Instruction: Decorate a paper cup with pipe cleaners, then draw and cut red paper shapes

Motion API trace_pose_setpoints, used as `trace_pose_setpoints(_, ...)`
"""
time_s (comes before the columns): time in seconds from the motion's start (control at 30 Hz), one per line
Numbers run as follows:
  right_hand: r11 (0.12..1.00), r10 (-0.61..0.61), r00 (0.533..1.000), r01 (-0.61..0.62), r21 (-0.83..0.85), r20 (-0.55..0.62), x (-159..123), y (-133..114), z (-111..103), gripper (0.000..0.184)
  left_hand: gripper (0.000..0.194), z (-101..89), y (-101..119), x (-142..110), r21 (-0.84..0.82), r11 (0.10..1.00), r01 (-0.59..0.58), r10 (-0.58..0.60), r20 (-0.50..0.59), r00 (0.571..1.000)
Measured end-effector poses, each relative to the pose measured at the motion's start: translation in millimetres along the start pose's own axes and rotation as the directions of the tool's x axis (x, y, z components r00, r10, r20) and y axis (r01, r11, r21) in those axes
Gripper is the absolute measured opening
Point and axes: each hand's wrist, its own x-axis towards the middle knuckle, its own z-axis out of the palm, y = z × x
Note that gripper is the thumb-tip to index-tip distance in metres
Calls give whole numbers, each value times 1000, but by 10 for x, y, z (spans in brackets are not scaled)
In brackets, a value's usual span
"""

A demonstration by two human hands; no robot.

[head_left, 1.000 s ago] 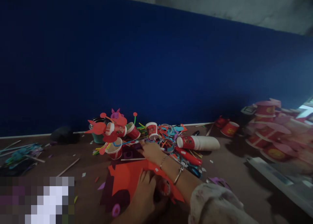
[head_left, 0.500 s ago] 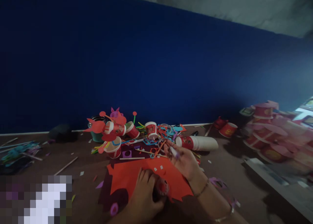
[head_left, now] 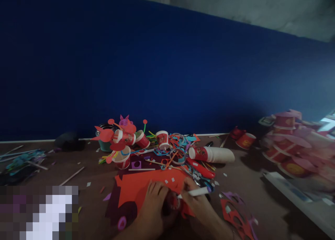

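My left hand [head_left: 154, 201] is curled around a small round object [head_left: 173, 202] with a dark side and a reddish top, which stands on a sheet of red paper [head_left: 131, 186]. Its exact kind is too dim to make out. In my right hand [head_left: 193, 194] is a white marker [head_left: 199, 191] with a purple end, gripped like a pen. The marker's tip points at the right edge of the round object; I cannot tell whether it touches. Beneath the red sheet lies dark purple paper [head_left: 112, 201].
Paper cups [head_left: 162, 139] decorated with cut paper stand behind the sheet, beside a lying stack of cups [head_left: 220, 154]. A red-handled tool [head_left: 202, 168] and paper offcuts [head_left: 237, 212] lie to the right. Stacked cup shapes [head_left: 285, 142] rise at far right; straws [head_left: 72, 176] lie left.
My right hand has come down and toward me with the marker, from above the clutter to beside the round object. My left hand stays in place around that object.
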Motion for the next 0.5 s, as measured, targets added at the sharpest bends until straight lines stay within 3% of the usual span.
trace_pose_setpoints(0.17, 988, -48, 999, 44, -150, -23, -10, 44, 51, 27, 22, -21, 22, 29, 9, 1000, 8, -8, 15, 1000)
trace_pose_setpoints(0.33, 964, -88, 994, 68, -257, -64, -31, 80, 81, 26, 22, -61, 74, 32, -1, 999, 48, -47, 21, 999)
trace_pose_setpoints(0.5, 955, -138, 987, 111, -276, -81, -13, 149, 123, 30, 25, -45, 74, 34, 9, 998, 58, -58, 4, 998)
